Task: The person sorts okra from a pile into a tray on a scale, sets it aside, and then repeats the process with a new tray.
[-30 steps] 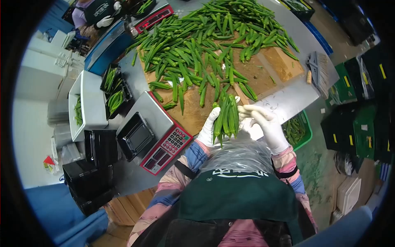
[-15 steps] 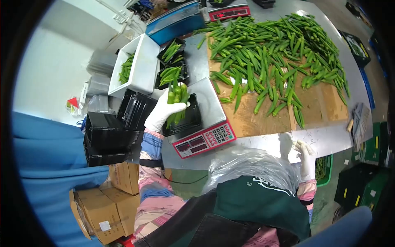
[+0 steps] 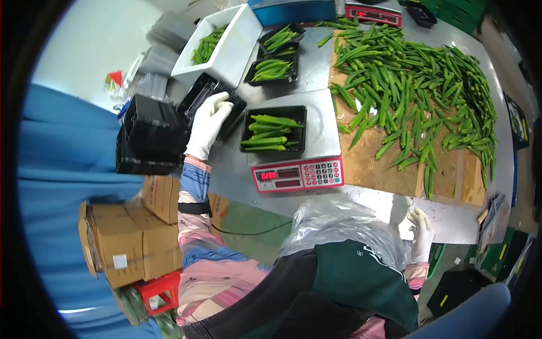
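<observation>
grey metal table [image 3: 234, 169] spreads under both hands, with a wide heap of loose green okra pods [image 3: 418, 79] on brown cardboard far beyond the right hand [image 3: 420, 229]. just right of the left hand [image 3: 208, 121] sits a steel weighing scale with a red keypad front [image 3: 299, 174], bearing a black plastic tray of okra [image 3: 273, 131]. the white-gloved left hand lies open, fingers flat on a stack of empty black trays [image 3: 199, 90]. the gloved right hand rests open at the table's near edge, holding nothing.

Second scale [image 3: 370, 12] and blue crate [image 3: 293, 8] cut off at top edge, red digits on near scale [image 3: 298, 174] too small to read
</observation>
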Action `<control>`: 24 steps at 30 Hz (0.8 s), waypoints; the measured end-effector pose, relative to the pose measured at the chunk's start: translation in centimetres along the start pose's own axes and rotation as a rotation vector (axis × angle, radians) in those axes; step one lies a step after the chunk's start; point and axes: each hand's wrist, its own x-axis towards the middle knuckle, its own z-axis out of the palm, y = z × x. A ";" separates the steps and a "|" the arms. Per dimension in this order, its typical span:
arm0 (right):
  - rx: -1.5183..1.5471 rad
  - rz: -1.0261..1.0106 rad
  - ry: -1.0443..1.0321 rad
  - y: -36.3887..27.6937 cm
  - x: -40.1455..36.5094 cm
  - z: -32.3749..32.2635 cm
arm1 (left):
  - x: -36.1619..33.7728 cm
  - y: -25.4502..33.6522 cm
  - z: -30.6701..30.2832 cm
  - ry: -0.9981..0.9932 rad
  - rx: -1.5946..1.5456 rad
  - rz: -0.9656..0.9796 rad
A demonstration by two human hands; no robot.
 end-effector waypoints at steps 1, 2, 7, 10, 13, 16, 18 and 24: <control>-0.003 0.001 -0.012 -0.1 -0.2 0.3 | -0.3 -1.4 -1.0 0.046 -0.056 -0.003; -0.024 0.024 0.006 -0.3 -0.2 0.7 | -1.2 -2.4 -1.4 0.108 -0.073 -0.041; -0.086 0.012 -0.042 -1.3 -0.1 1.9 | -5.3 -5.0 -0.2 0.247 -0.107 -0.145; -0.131 0.002 -0.044 -1.7 0.1 2.1 | -6.8 -6.2 1.5 0.256 -0.094 -0.126; -0.181 0.000 -0.043 -1.9 0.3 2.1 | -6.8 -6.3 3.5 0.263 -0.021 -0.082; -0.223 -0.003 -0.037 -1.7 0.4 1.8 | -6.3 -5.1 4.6 0.286 0.071 -0.068; -0.240 -0.002 -0.029 -1.4 0.5 1.7 | -6.0 -3.8 5.8 0.248 0.144 0.005; -0.282 -0.014 -0.024 -1.3 -0.3 2.8 | -4.1 -1.1 11.8 0.104 0.522 0.301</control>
